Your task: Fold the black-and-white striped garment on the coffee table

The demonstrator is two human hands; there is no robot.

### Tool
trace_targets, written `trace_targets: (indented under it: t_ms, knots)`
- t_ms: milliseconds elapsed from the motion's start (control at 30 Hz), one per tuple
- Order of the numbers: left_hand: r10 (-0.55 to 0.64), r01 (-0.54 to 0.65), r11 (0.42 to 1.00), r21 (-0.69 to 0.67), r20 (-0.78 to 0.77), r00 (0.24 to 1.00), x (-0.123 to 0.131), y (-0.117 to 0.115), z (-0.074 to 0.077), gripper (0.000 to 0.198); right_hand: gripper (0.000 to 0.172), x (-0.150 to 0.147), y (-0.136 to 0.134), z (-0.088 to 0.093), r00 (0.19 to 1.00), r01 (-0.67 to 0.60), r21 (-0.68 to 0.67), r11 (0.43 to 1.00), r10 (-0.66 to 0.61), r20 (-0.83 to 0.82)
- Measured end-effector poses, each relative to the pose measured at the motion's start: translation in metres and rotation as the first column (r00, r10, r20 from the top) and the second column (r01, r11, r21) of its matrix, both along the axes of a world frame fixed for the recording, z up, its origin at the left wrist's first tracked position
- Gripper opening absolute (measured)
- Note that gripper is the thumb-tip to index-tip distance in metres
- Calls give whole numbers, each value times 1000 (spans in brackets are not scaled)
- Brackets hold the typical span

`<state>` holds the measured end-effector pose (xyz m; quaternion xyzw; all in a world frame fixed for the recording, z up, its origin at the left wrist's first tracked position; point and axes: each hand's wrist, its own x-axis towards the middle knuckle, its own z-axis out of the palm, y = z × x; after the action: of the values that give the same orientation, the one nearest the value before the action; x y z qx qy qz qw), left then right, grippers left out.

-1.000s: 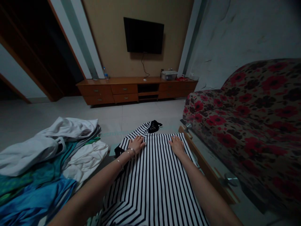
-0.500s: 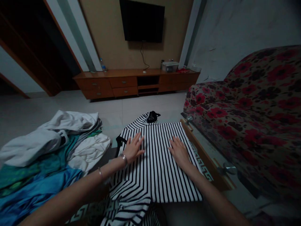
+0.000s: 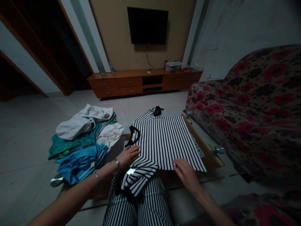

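Note:
A black-and-white striped shirt (image 3: 164, 141) with a black collar lies spread over a low table (image 3: 210, 158). Its near sleeve hangs toward my knees, which are in striped trousers (image 3: 152, 204). My left hand (image 3: 129, 155), with two bracelets on that arm, rests flat on the shirt just below the collar, fingers stretched out. At the shirt's near side edge is my right hand (image 3: 187, 174), its thumb and forefinger close together on the cloth. The edge there looks unlifted, and the other right fingers are partly hidden.
A pile of clothes, with a white garment (image 3: 75, 127), a green one (image 3: 70, 146) and a blue one (image 3: 82, 161), is at the left. A flowered sofa (image 3: 235, 100) stands at the right. Beyond are a wooden TV cabinet (image 3: 130, 83) and a wall television (image 3: 148, 26).
Both hands have drawn back toward me from the middle of the shirt. The right has reached its near edge, the left the area below the collar. The view has shifted, showing my knees.

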<state>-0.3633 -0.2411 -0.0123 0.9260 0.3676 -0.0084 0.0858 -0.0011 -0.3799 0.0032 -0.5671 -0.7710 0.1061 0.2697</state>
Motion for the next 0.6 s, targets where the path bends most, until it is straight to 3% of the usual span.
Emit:
trace_targets:
  t_ms: [67,100,167,233,300,433,600]
  knots:
    - [57,-57,998,13,-5,998,-8,-7,2,40,31,-71,-42,6,962,-262,-49,964,257,-93]
    - [83,-83,996,22,-12,996,-12,-11,2,41,43,-103,-58,6,936,-343,-30,939,338,-96]
    - [122,-121,992,42,-26,992,-20,-16,-1,42,56,-153,-77,0,945,-321,-32,946,319,-67]
    - [151,-149,987,63,-28,988,-28,-20,-4,43,38,-179,-81,-7,974,-225,-74,972,221,-54]
    - [176,-174,981,81,-17,984,-38,-22,-8,43,24,-182,-82,-12,980,-185,-99,978,177,-91]
    - [220,-219,973,74,5,976,-64,-29,-11,43,23,-147,-103,-10,958,-277,-104,955,266,-107]
    - [237,-238,970,53,21,971,-81,-46,-4,40,28,-96,-140,3,889,-457,-223,861,449,-91]
